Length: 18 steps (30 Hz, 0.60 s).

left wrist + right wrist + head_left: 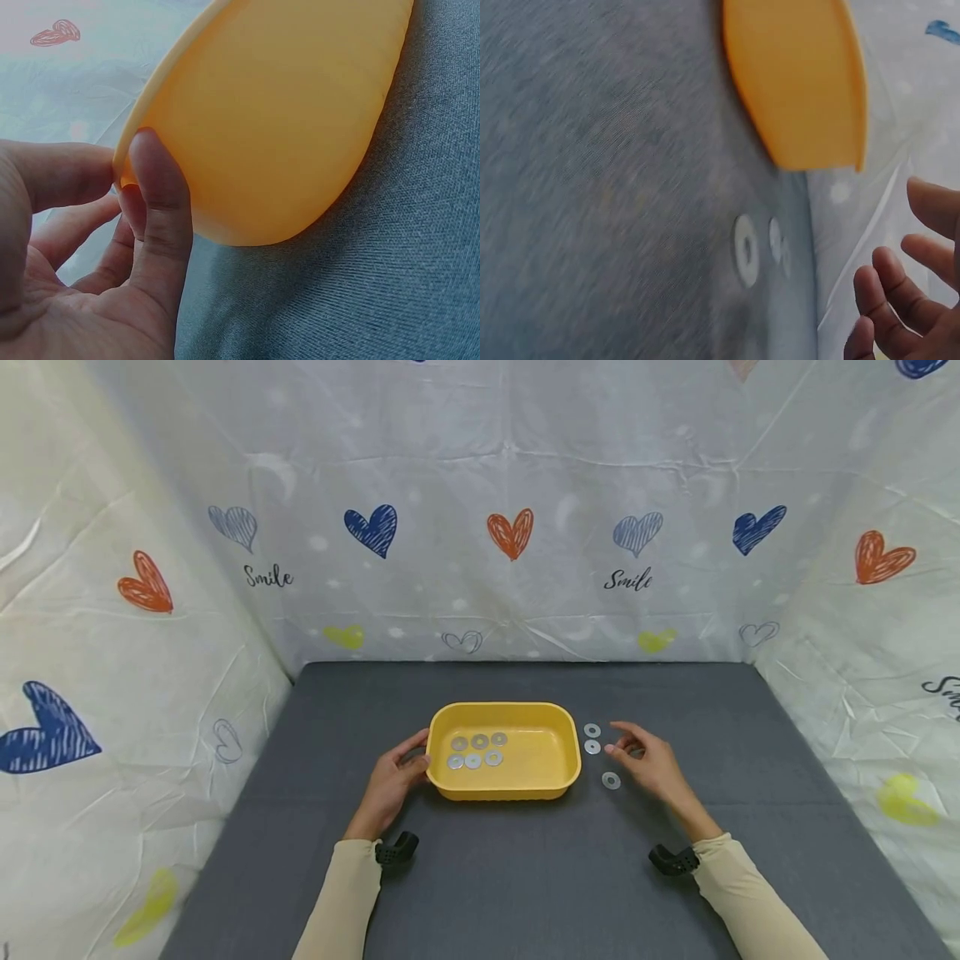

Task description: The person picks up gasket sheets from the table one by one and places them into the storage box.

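Note:
My left hand (388, 783) pinches the left rim of a shallow yellow plastic tray (536, 760). In the left wrist view the fingers and thumb (166, 214) lie on either side of that rim. Several flat metal washers (473, 761) lie in two rows in the left part of the tray. Right of the tray, my right hand (651, 767) hovers above the table with loosely bent fingers and nothing visible in them. Beside it lie three washers, the nearest washer (604, 782) in front of the other two. The right wrist view shows a washer (739, 251) apart from the fingers.
A dark grey cloth (517, 877) covers the table beneath the tray. Pale sheeting (450, 585) printed with hearts and the word "Smile" rises behind the table and along both sides. Each wrist wears a black band (397, 849).

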{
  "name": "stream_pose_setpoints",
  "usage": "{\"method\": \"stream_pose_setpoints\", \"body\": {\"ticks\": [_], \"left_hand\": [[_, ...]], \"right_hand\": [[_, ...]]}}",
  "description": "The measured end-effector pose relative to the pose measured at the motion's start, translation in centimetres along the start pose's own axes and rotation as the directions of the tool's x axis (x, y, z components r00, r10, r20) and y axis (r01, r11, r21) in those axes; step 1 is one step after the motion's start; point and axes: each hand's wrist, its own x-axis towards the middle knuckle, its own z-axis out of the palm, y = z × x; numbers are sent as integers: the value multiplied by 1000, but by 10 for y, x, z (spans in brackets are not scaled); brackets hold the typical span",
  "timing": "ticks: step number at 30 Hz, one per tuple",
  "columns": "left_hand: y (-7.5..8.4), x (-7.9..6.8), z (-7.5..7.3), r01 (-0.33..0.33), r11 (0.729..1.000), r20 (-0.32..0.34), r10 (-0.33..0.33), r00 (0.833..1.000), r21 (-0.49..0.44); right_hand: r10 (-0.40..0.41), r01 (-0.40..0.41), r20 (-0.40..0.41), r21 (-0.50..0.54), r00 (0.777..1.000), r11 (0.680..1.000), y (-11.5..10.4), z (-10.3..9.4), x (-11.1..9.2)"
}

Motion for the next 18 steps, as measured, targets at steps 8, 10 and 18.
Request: {"method": "stream_pose_setpoints", "body": {"ticks": [8, 10, 18], "left_hand": [[0, 1, 1, 9, 1000, -14, -9, 1000, 6], [1, 2, 1, 13, 1000, -15, -13, 1000, 3], [1, 2, 0, 41, 999, -17, -41, 999, -2]], "right_hand": [[-45, 54, 72, -129, 996, 990, 17, -1, -6], [-35, 46, 91, -120, 995, 992, 20, -2, -7], [-32, 41, 134, -64, 991, 997, 36, -3, -9]]}}
